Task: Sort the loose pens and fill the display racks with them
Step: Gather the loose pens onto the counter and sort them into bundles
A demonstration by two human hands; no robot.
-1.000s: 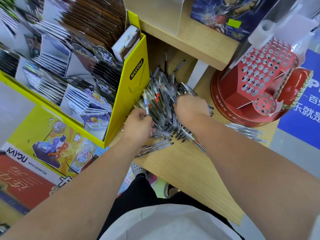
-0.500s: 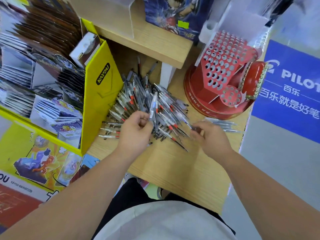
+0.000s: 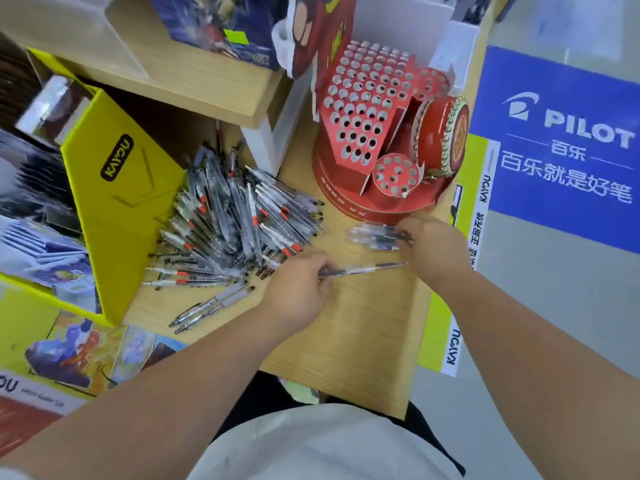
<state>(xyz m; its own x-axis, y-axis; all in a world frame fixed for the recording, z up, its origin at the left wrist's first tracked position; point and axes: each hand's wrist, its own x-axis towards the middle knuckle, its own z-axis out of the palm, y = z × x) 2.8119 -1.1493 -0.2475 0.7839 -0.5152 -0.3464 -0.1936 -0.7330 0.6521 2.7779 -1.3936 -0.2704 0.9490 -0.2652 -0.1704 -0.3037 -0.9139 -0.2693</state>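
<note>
A big pile of loose clear pens [image 3: 239,216] with red and black parts lies on the wooden shelf [image 3: 363,327]. My left hand [image 3: 298,289] pinches one clear pen [image 3: 367,269] by its end; the pen points right, level over the wood. My right hand [image 3: 433,247] touches a small group of sorted clear pens [image 3: 372,233] lying in front of the red display rack [image 3: 374,133]. The rack's many round holes are empty.
A yellow KAYOU card display box [image 3: 117,209] stands left of the pile. A wooden upper shelf [image 3: 194,81] overhangs the back. Two pens [image 3: 207,310] lie apart near the front left. A blue PILOT sign [image 3: 561,147] is on the right.
My left hand lifted one pen out of the pile and carried it right. My right hand moved right to the small sorted group by the red rack. The view shifted right.
</note>
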